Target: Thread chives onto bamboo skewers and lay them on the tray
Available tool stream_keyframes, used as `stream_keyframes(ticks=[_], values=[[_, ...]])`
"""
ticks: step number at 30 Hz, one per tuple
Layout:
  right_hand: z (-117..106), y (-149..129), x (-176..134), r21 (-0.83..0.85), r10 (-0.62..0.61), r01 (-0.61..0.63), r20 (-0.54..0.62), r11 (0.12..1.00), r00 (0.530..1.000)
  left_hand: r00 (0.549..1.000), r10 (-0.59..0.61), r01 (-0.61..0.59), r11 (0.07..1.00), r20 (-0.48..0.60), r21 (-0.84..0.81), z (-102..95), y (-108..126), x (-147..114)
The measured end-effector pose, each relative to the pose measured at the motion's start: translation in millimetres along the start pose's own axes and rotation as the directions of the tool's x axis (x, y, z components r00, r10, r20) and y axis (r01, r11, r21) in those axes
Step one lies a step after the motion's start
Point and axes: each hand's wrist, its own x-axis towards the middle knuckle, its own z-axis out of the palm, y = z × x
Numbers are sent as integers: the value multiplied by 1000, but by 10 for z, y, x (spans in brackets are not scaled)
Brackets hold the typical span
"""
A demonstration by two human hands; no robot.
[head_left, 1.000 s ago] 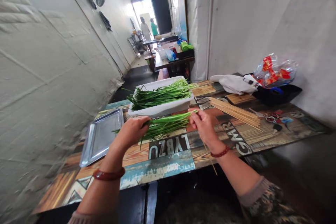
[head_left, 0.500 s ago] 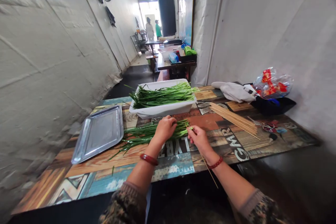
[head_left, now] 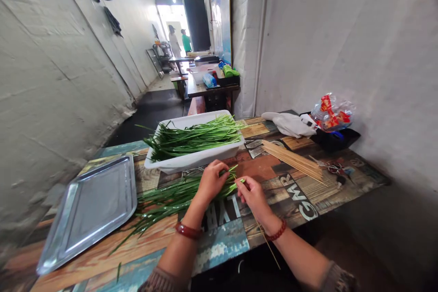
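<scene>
At lower centre, the right hand [head_left: 253,198] is pinching a thin skewer [head_left: 269,247] beside green stalks [head_left: 166,197]. The left hand [head_left: 212,183] is resting over them, its grip unclear.

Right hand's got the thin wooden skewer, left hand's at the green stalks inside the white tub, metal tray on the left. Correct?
One miss: the left hand isn't at the stalks inside the white tub. The head view shows it at the green stalks lying on the tabletop, in front of the tub. Rest stands.
</scene>
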Motion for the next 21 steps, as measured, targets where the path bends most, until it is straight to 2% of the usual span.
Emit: stream_keyframes(ticks=[3, 6, 10, 15, 21], values=[[-22, -34, -21, -64, -50, 49, -12, 997, 999, 1000, -26, 26, 963, 0, -267, 37, 55, -20], [-37, -71, -20, -161, -103, 105, 21, 981, 994, 997, -61, 77, 919, 53, -387, 56, 57, -86], [-16, -124, 70, -227, -139, 148, 51, 963, 989, 996, -81, 88, 914, 35, -396, -9, 13, -150], [43, -121, 207, -186, -122, 139, 100, 973, 988, 993, -118, 107, 902, 1, -419, -94, -22, -138], [12, -90, 191, -152, -104, 118, 97, 981, 990, 989, -147, 118, 889, -33, -442, -73, -36, -125]])
